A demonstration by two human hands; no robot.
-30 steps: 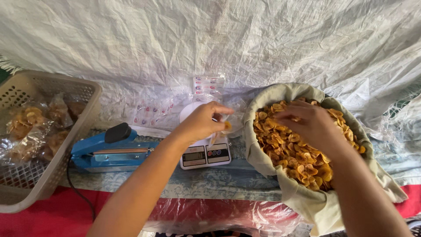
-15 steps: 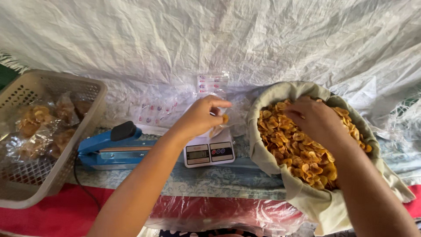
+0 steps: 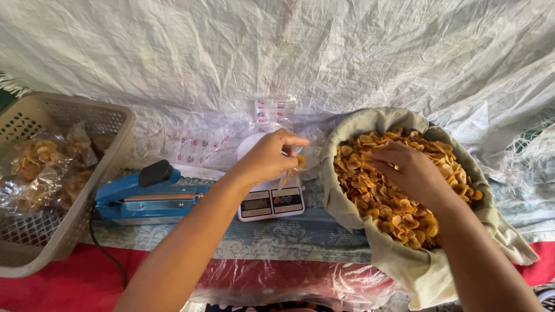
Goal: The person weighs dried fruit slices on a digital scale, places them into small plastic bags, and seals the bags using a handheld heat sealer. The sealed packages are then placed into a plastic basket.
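White woven tarpaulin (image 3: 277, 52) is backing a low packing surface.

The left hand (image 3: 267, 156) is pinching a clear plastic bag (image 3: 289, 170) with one chip in it, holding it over the white digital scale (image 3: 270, 199), likely so the contents get weighed. The right hand (image 3: 407, 173) is curling loosely into the banana chips (image 3: 399, 208) in the cloth-lined basin (image 3: 352, 173); whether it is gripping any is hidden. The blue heat sealer (image 3: 144, 196) and the beige basket (image 3: 87, 190) of filled bags are sitting toward the left edge, the basket cut off there.

Blue heat sealer (image 3: 147, 196) beside beige basket (image 3: 87, 190) holding bagged chips (image 3: 40, 167).
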